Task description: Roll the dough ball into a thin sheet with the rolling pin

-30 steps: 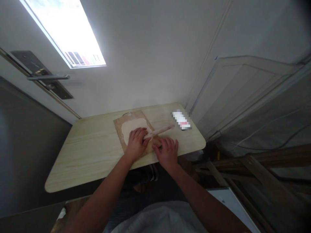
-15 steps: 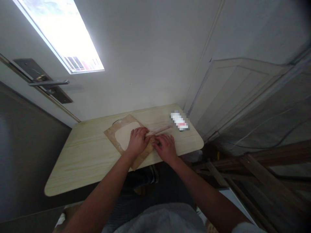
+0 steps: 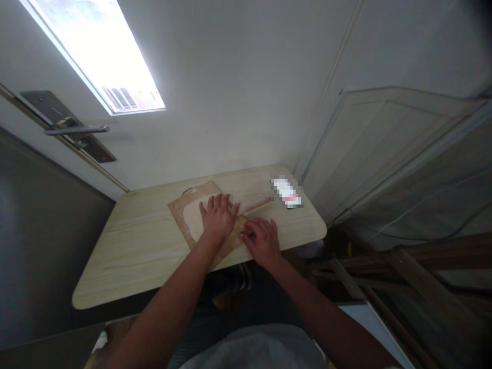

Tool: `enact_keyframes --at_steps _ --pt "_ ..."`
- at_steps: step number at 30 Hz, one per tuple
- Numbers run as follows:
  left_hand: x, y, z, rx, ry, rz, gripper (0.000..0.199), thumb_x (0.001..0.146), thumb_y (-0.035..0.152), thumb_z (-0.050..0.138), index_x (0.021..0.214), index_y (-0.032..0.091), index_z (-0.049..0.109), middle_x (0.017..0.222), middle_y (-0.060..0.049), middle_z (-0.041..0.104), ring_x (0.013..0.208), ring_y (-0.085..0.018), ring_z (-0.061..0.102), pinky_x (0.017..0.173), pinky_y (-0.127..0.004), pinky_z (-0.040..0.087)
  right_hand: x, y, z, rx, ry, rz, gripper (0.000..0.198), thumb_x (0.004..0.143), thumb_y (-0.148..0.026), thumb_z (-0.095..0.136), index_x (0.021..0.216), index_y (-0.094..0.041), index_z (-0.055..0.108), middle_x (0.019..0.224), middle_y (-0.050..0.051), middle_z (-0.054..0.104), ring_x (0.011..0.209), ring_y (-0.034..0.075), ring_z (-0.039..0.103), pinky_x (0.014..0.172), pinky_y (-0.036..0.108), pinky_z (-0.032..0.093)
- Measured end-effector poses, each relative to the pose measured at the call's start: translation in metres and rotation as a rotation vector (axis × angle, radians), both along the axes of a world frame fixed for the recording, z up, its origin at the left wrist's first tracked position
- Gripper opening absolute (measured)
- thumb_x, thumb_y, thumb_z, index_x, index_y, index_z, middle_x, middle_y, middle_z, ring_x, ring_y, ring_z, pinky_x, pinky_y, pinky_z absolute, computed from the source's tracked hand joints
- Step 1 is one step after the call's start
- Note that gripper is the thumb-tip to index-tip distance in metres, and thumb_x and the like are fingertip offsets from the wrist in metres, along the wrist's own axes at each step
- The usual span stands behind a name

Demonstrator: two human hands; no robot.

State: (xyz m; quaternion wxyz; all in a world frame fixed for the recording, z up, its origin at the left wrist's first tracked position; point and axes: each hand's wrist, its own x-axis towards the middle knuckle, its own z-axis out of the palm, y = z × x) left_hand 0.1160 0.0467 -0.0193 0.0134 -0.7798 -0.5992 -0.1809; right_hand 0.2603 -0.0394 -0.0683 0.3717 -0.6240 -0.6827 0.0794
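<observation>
A flat, pale sheet of dough lies on a wooden cutting board, set at an angle on the table. My left hand rests on the dough's right side, palm down, with its fingers spread apart. Just right of that hand a wooden rolling pin lies slanted, its near end partly hidden behind the fingers. My right hand is curled at the board's right corner, thumb and fingers closed around its edge.
A phone with a blurred screen lies at the table's right end. The light wooden table stands against a white door with a metal handle. Wooden beams are at the lower right.
My left hand has come off the rolling pin's end and spread its fingers over the dough. My right hand stays at the board's corner. The view has shifted slightly.
</observation>
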Motion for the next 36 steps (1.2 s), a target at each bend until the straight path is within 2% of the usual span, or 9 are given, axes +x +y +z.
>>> enact_keyframes --at_steps 5,12,16,19,23,28,32,36 --pt "0.002 0.029 -0.001 -0.059 0.069 0.085 0.065 0.1 0.061 0.021 0.146 0.024 0.048 0.152 -0.013 0.05 0.143 -0.035 0.037 0.117 -0.065 0.019 0.001 -0.002 -0.002 0.008 0.007 0.009 0.024 0.092 -0.043 0.066 0.106 -0.024 0.065 0.113 0.006 0.072 0.116 0.026 0.059 0.115 0.05 0.023" --pt "-0.005 0.08 -0.001 -0.102 0.117 -0.018 0.058 0.101 0.058 0.023 0.14 0.03 0.054 0.151 -0.009 0.052 0.14 -0.032 0.042 0.114 -0.059 0.027 0.0 -0.004 -0.003 0.023 -0.004 0.017 0.026 0.091 -0.045 0.067 0.106 -0.025 0.065 0.111 0.005 0.072 0.117 0.025 0.059 0.118 0.049 0.021" --pt "-0.006 0.105 0.003 -0.111 0.138 -0.057 0.055 0.101 0.055 0.028 0.135 0.026 0.059 0.144 -0.011 0.057 0.132 -0.033 0.049 0.108 -0.055 0.035 -0.001 -0.003 -0.002 0.02 -0.018 0.001 0.027 0.091 -0.047 0.066 0.106 -0.025 0.065 0.11 0.005 0.072 0.117 0.025 0.059 0.118 0.05 0.021" --pt "-0.004 0.115 0.007 -0.043 0.121 -0.054 0.053 0.102 0.052 0.029 0.127 0.021 0.063 0.133 -0.014 0.063 0.122 -0.033 0.055 0.101 -0.05 0.04 -0.001 -0.003 -0.002 0.048 -0.021 0.01 0.027 0.091 -0.046 0.066 0.108 -0.025 0.065 0.109 0.004 0.071 0.116 0.025 0.059 0.118 0.049 0.022" --pt "-0.002 0.106 0.01 0.093 0.108 -0.097 0.053 0.103 0.05 0.026 0.114 0.018 0.068 0.117 -0.014 0.068 0.113 -0.031 0.058 0.097 -0.046 0.04 -0.001 -0.003 -0.003 0.077 -0.016 0.006 0.025 0.091 -0.045 0.067 0.107 -0.026 0.065 0.11 0.004 0.07 0.116 0.024 0.059 0.118 0.048 0.024" --pt "-0.003 0.065 0.005 0.168 0.082 -0.202 0.049 0.104 0.048 0.028 0.101 0.022 0.069 0.11 -0.011 0.07 0.111 -0.03 0.058 0.101 -0.048 0.035 0.0 -0.003 -0.005 0.068 -0.044 0.004 0.025 0.091 -0.045 0.067 0.107 -0.025 0.066 0.111 0.004 0.071 0.116 0.025 0.059 0.118 0.049 0.023" --pt "-0.008 0.043 -0.002 0.168 0.067 -0.276 0.043 0.103 0.048 0.034 0.109 0.023 0.069 0.115 -0.01 0.07 0.114 -0.029 0.056 0.107 -0.05 0.03 0.0 -0.002 -0.007 0.06 -0.054 -0.005 0.025 0.091 -0.046 0.066 0.105 -0.025 0.066 0.111 0.006 0.072 0.116 0.026 0.059 0.117 0.051 0.023" --pt "-0.011 0.052 -0.001 0.223 0.08 -0.244 0.045 0.102 0.053 0.037 0.112 0.022 0.068 0.117 -0.011 0.07 0.116 -0.031 0.056 0.11 -0.055 0.025 0.0 -0.001 -0.008 0.044 -0.04 0.001 0.025 0.092 -0.046 0.065 0.106 -0.025 0.066 0.113 0.006 0.071 0.115 0.027 0.059 0.116 0.051 0.023"
